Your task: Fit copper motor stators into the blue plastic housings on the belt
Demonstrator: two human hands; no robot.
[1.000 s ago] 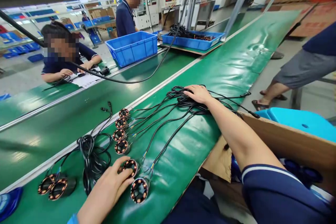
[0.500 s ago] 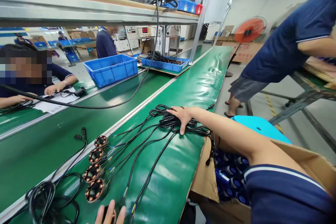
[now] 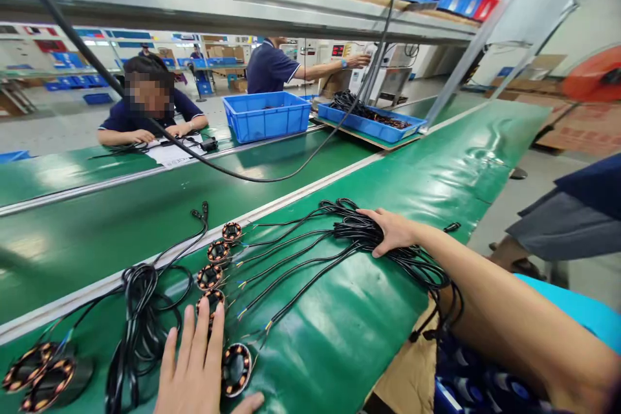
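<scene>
My left hand [image 3: 194,356] lies with its fingers spread at the near edge, fingertips at a copper-wound stator [image 3: 211,303]. Close to its thumb sits another stator [image 3: 237,370]. Several more stators run in a row beyond, among them one round stator [image 3: 210,277], with thin wires leading to black cables. My right hand [image 3: 395,233] is closed over a bundle of black cables [image 3: 356,229], thumb on the near side; its other fingers are partly hidden. Loose cable ends hang over the bench edge below my right forearm.
A second coil of black cables [image 3: 140,304] and two stators [image 3: 53,378] lie at left. Blue bins [image 3: 266,118] stand across the green bench [image 3: 310,349]. A cardboard box [image 3: 407,369] with blue parts is at right. A hanging cable [image 3: 262,179] crosses the view; co-workers are opposite.
The view has swung left and my left hand has come further into sight, over the stators. My right hand, spread on the cables before, now curls around them. The co-worker at right is mostly out of view.
</scene>
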